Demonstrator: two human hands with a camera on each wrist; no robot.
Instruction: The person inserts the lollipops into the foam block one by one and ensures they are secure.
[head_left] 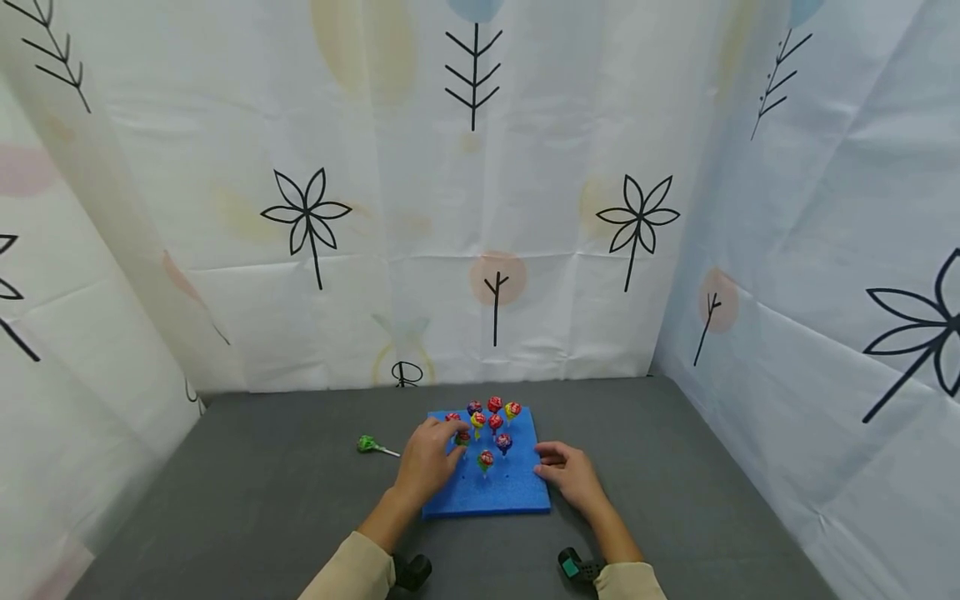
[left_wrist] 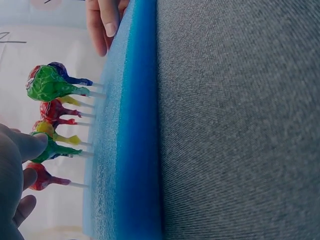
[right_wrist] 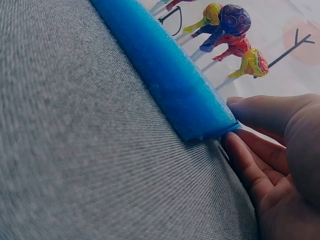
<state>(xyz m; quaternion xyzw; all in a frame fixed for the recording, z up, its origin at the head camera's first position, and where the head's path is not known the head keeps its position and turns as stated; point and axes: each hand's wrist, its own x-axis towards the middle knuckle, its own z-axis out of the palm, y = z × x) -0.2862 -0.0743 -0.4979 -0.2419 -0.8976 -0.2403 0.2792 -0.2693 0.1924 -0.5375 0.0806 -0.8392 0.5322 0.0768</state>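
A green-wrapped lollipop (head_left: pixel 367 443) lies flat on the grey table (head_left: pixel 262 483), left of the blue foam block (head_left: pixel 510 492) and apart from it. The left hand (head_left: pixel 429 460) rests over the block's left part, its fingertips (left_wrist: pixel 30 145) pinching the wrapped head of a lollipop (left_wrist: pixel 50 150) that stands in the foam among the cluster of upright lollipops (head_left: pixel 491 421) at the far half. To the right, the right hand (head_left: pixel 572 475) presses the block's right edge, thumb on top, fingers (right_wrist: pixel 245 160) against its side, gripping it lightly.
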